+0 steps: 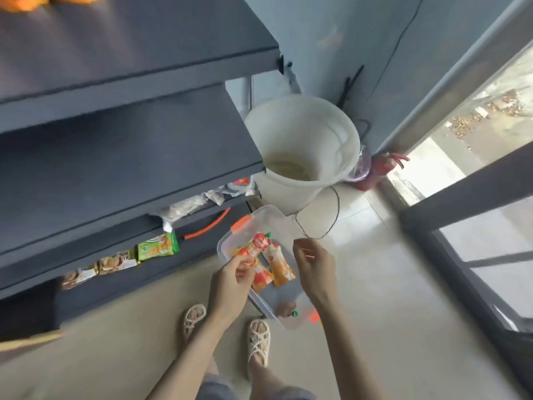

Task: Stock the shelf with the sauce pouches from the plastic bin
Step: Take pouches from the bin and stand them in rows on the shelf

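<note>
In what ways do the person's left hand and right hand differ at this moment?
The left hand grips a sauce pouch, with its fingers curled round it. The right hand holds nothing, and its fingers are loosely bent. The left hand is on the side nearer the shelf, while the right hand is on the side away from it. Both hands hang above the clear plastic bin on the floor.

- Plastic bin (pixel 268 216): clear, rectangular, with orange latches at both ends; it stood on the floor just beside the shelf.
- Held pouch (pixel 261 241): red and orange with a green cap, pinched by the left hand (pixel 230 274) above the bin.
- Loose pouches (pixel 281 268): orange, lying flat inside the bin.
- Shelf (pixel 129 157): dark grey, with several tiers.
</note>
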Available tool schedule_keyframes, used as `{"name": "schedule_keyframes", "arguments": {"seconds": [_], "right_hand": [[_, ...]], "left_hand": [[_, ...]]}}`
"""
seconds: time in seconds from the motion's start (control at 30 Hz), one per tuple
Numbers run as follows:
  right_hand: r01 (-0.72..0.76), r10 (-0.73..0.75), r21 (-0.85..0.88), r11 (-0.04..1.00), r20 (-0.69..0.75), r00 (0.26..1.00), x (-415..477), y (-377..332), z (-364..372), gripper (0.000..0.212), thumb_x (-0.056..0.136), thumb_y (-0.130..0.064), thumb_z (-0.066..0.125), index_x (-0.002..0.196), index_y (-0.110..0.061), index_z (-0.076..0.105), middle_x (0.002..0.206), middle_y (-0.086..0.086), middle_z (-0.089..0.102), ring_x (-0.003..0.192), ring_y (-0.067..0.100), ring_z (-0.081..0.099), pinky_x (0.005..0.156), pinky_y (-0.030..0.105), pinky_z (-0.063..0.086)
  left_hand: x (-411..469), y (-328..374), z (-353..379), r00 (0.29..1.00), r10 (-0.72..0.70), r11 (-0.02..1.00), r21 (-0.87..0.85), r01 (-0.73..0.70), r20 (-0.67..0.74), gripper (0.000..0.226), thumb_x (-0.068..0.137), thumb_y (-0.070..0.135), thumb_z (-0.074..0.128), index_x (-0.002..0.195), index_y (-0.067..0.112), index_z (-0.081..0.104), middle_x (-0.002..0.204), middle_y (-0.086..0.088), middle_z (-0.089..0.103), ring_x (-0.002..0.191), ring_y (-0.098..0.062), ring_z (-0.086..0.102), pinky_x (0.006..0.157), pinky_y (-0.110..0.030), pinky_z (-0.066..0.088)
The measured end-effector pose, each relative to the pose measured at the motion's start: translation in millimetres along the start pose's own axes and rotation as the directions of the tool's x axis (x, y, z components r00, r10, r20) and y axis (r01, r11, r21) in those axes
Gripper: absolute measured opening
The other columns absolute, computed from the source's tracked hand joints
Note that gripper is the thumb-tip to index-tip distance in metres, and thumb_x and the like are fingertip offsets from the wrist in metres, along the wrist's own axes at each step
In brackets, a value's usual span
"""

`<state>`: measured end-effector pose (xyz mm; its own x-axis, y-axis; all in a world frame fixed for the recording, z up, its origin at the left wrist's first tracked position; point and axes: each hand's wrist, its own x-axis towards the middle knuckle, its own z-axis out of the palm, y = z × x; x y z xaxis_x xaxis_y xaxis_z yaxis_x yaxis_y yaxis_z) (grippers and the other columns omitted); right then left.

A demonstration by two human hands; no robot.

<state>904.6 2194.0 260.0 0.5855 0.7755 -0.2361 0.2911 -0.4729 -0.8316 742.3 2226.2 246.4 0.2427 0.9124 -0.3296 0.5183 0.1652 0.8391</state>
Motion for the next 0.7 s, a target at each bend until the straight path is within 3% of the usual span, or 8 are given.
{"name": "schedule_keyframes", "arguments": {"seconds": [0.2, 0.33, 0.47, 0.57, 0.7], "right_hand": [[-0.169, 0.170, -0.028, 0.985, 0.047, 0.984, 33.5, 98.4, 16.8, 0.013, 0.088, -0.008, 0.058, 0.094, -0.006, 0.069, 0.088, 0.002, 0.069, 0.082, 0.019, 0.064, 0.080, 0.040, 0.053], [-0.270, 0.272, -0.046, 0.962, 0.065, 0.960, 58.6, 169.4, 48.8, 0.015, 0.091, -0.012, 0.056, 0.098, -0.009, 0.069, 0.089, -0.004, 0.068, 0.084, 0.012, 0.063, 0.077, 0.025, 0.049], [-0.362, 0.365, -0.052, 0.931, 0.065, 0.929, 85.5, 239.6, 89.4, 0.016, 0.091, -0.012, 0.055, 0.099, -0.009, 0.069, 0.087, -0.006, 0.065, 0.080, 0.007, 0.060, 0.072, 0.017, 0.043], [-0.418, 0.423, -0.071, 0.906, 0.072, 0.903, 108.8, 287.7, 121.5, 0.017, 0.091, -0.011, 0.055, 0.100, -0.009, 0.068, 0.090, -0.004, 0.066, 0.082, 0.008, 0.059, 0.079, 0.022, 0.045], [-0.440, 0.459, -0.159, 0.884, 0.106, 0.882, 138.5, 349.4, 162.1, 0.026, 0.090, -0.019, 0.055, 0.114, -0.013, 0.063, 0.117, 0.003, 0.065, 0.105, 0.020, 0.058, 0.092, 0.033, 0.046]], "left_hand": [[34.0, -48.0, 75.5, 0.976, -0.211, 0.977, 0.051, 0.209, 0.057, 0.011, 0.088, 0.012, 0.059, 0.094, 0.020, 0.064, 0.079, 0.012, 0.063, 0.081, -0.013, 0.061, 0.075, -0.027, 0.048], [73.6, -102.4, 123.9, 0.950, -0.299, 0.952, 0.090, 0.291, 0.092, 0.011, 0.088, 0.008, 0.056, 0.092, 0.018, 0.060, 0.077, 0.010, 0.060, 0.077, -0.011, 0.058, 0.068, -0.019, 0.040], [119.8, -164.9, 169.8, 0.916, -0.391, 0.918, 0.101, 0.382, 0.090, 0.012, 0.088, 0.007, 0.057, 0.096, 0.015, 0.060, 0.084, 0.003, 0.062, 0.084, -0.015, 0.059, 0.075, -0.022, 0.043], [155.3, -208.4, 201.2, 0.850, -0.526, 0.850, 0.053, 0.524, 0.030, 0.022, 0.087, 0.010, 0.059, 0.109, 0.006, 0.058, 0.098, -0.006, 0.062, 0.090, -0.017, 0.057, 0.080, -0.023, 0.040], [199.0, -263.4, 247.1, 0.711, -0.699, 0.715, -0.051, 0.698, -0.069, 0.042, 0.083, 0.020, 0.066, 0.119, 0.007, 0.051, 0.120, -0.009, 0.059, 0.108, -0.027, 0.057, 0.091, -0.035, 0.047]]}}
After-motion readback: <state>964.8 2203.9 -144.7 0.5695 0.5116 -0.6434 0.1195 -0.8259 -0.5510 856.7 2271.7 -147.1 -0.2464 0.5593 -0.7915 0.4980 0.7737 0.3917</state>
